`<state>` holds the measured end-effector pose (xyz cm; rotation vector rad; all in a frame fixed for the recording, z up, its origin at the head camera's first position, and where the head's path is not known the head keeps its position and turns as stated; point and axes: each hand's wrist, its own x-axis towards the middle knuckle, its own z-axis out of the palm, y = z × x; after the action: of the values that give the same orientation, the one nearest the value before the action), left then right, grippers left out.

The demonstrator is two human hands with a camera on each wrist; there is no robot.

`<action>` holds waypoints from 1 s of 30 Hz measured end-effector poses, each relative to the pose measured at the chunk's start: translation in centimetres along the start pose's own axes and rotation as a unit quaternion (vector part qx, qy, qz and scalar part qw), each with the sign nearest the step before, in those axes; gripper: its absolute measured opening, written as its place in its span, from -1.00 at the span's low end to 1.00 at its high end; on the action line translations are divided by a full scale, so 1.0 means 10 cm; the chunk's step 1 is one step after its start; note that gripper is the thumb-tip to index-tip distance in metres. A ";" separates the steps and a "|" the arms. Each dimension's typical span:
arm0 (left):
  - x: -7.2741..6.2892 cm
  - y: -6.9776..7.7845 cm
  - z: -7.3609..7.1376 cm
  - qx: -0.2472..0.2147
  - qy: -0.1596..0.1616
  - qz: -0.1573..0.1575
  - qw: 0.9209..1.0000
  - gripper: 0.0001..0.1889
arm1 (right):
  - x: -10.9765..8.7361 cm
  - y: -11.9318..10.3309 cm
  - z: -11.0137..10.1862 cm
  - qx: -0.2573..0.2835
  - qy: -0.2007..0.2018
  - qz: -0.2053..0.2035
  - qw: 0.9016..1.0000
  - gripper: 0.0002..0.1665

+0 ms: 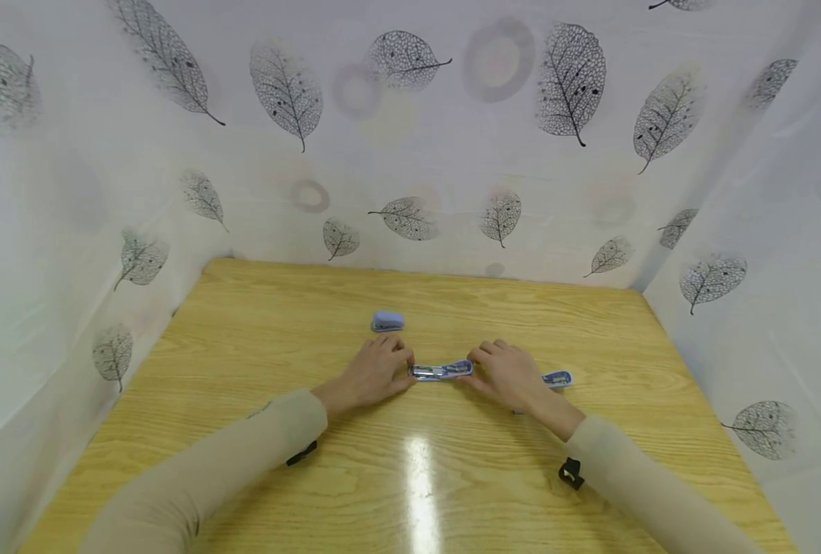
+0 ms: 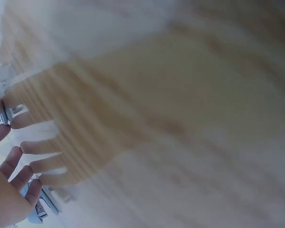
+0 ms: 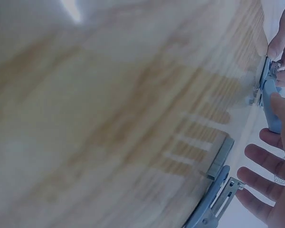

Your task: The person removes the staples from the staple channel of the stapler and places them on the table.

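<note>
Both hands hold a small blue stapler [image 1: 441, 372] between them, low over the table. It lies stretched lengthwise, with its metal staple channel showing. At its left end, the left hand [image 1: 372, 371] pinches it between thumb and fingers. My right hand [image 1: 510, 375] pinches the blue right end, seen in the right wrist view as a smooth blue handle [image 3: 271, 111]. Another blue stapler [image 1: 558, 378] lies partly hidden behind the right hand; its metal arm stands raised in the right wrist view. Beyond the left hand sits a compact lavender stapler [image 1: 387, 321].
A small grey-green bar [image 3: 222, 156] lies beside the right-hand stapler. The wooden table [image 1: 299, 508] reflects a bright light near its front. Leaf-patterned cloth [image 1: 417, 154] surrounds the table at the back and both sides. Dark straps hang at both wrists.
</note>
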<state>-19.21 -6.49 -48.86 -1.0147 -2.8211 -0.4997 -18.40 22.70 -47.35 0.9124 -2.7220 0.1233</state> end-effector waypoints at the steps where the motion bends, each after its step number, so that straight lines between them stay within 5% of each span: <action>1: 0.00 0.00 0.00 0.000 -0.002 -0.001 1.000 -0.74 | 0.00 0.00 0.00 0.001 0.000 0.000 1.000 -0.51; 9: 0.01 0.02 -0.02 0.006 -0.010 -0.007 1.000 -0.74 | -0.03 -0.05 -0.09 0.052 0.010 0.057 0.997 -0.49; 15: 0.02 0.03 -0.03 0.003 -0.009 -0.005 1.000 -0.74 | -0.04 -0.19 -0.21 0.130 0.044 0.132 0.982 -0.53; 19: 0.03 0.03 -0.03 0.005 -0.010 -0.006 1.000 -0.73 | -0.04 -0.33 -0.27 0.227 0.058 0.177 0.956 -0.63; 30: 0.01 0.11 0.00 0.017 -0.008 -0.032 0.999 -0.73 | 0.02 -0.60 -0.13 0.428 0.000 0.279 0.859 -0.83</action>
<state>-18.63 -5.67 -48.54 -0.9290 -2.8730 -0.4514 -14.66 17.96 -46.10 0.2094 -2.8116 1.5260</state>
